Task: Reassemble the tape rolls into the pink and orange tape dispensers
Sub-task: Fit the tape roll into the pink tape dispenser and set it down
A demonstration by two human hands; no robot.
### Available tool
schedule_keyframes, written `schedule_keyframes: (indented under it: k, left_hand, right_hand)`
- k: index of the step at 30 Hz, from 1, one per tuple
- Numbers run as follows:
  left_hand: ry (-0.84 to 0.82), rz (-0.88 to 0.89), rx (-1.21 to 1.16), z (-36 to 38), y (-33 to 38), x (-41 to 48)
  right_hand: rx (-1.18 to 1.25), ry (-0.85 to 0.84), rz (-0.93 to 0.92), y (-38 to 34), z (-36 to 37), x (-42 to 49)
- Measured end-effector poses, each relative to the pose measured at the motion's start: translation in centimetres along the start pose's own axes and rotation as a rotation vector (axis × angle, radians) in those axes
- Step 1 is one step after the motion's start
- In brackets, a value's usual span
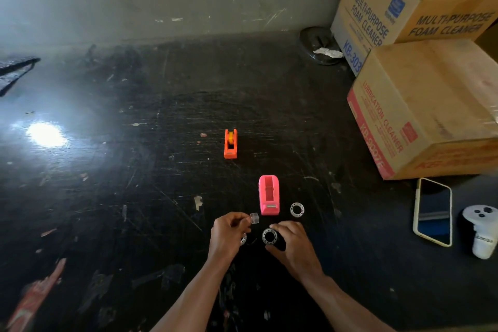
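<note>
Right hand [292,242] cups roll [269,236]; left [229,232] pinches (raised).

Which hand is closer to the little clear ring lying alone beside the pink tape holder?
The right hand. It sits just below and left of the lone clear plastic ring, holding another ring. The left hand is farther left, beyond the pink plastic tape dispenser.

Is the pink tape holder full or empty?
Empty. The pink dispenser shows a bare open slot, and clear tape rolls lie outside it on the table.
</note>
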State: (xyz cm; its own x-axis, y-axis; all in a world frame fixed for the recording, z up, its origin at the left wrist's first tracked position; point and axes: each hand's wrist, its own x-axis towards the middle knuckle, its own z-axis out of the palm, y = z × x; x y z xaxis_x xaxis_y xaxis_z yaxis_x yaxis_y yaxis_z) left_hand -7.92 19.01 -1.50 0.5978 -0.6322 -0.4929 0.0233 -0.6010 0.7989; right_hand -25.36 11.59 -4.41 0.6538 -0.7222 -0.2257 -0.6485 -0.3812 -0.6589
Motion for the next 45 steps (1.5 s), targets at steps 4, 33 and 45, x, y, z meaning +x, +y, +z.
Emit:
schedule_keyframes:
  k: [4, 33, 45]
  left_hand:
    - [-0.034, 0.000, 0.019, 0.1, 0.3, -0.1]
    - [-0.199, 0.197, 0.120, 1.2, 4.7, 1.0]
    - [-0.219, 0.135, 0.013, 0.8, 4.6, 1.8]
  right_hand:
    - [0.024, 0.050, 0.029, -0.7, -0.6, 0.1]
    - [-0.085, 0.183, -0.155, -2.1, -6.0, 3.5]
    - [0.010, 0.173, -0.142, -2.4, -6.1, 4.2]
